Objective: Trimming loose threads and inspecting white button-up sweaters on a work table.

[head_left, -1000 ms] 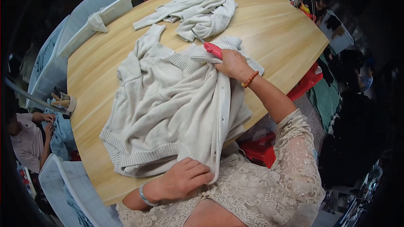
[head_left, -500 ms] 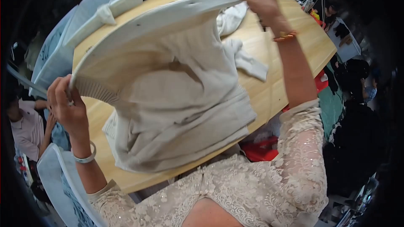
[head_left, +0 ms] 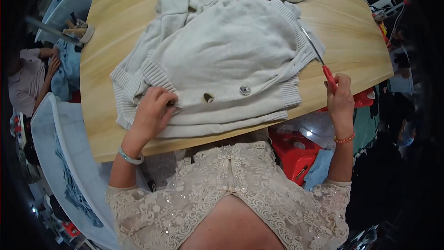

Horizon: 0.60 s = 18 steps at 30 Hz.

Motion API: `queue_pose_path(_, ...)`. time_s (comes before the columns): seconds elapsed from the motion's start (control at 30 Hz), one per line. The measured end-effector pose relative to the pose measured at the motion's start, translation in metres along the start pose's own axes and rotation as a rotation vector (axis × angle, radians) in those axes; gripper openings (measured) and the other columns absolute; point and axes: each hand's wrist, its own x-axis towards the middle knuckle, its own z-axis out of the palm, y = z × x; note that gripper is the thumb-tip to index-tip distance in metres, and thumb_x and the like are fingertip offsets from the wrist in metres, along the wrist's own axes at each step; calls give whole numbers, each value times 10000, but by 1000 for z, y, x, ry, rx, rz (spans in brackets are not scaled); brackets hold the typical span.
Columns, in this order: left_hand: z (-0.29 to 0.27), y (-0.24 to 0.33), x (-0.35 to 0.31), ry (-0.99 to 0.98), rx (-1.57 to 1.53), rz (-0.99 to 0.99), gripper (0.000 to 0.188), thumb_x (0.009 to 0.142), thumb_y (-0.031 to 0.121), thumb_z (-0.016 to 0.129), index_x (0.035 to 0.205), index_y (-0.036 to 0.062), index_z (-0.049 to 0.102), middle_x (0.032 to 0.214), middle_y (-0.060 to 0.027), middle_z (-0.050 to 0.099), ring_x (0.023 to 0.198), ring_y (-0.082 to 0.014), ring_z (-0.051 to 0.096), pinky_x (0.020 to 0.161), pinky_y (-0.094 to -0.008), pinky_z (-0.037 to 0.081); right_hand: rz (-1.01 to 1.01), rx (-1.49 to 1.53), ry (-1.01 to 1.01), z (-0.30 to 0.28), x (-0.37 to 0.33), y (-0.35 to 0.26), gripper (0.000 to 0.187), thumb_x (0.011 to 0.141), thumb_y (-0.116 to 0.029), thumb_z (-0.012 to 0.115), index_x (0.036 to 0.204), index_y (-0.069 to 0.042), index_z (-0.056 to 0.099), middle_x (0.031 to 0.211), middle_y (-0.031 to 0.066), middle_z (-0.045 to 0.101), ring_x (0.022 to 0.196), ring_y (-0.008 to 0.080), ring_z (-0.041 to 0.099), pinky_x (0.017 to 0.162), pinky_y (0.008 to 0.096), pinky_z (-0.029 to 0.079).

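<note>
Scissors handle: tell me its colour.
Red, on the scissors in the right hand; head view.
</note>
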Motion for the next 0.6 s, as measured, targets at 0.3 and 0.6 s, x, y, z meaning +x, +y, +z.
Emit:
queue_pose_path(0.3, 6, -4, -3, -32, -245, -141, 248, 736, -71, 694, 930, 13, 564, 911, -91, 534, 836, -217, 559, 735, -301, 480, -578, 488, -625, -4, -32, -94, 348, 785, -36, 655, 1105, -51, 518, 904, 182, 618, 856, 382, 608, 741, 455, 475)
queue_pose_path(0.6, -3, -13, -9, -29, -70, -126, 199, 714, -50, 680, 875, 13, 582, 900, -82, 587, 895, -286, 554, 780, -356, 466, -725, 449, -771, 5, -24, -136, 254, 896, -217, 631, 1088, -83, 533, 754, 162, 633, 744, 358, 629, 658, 457, 462)
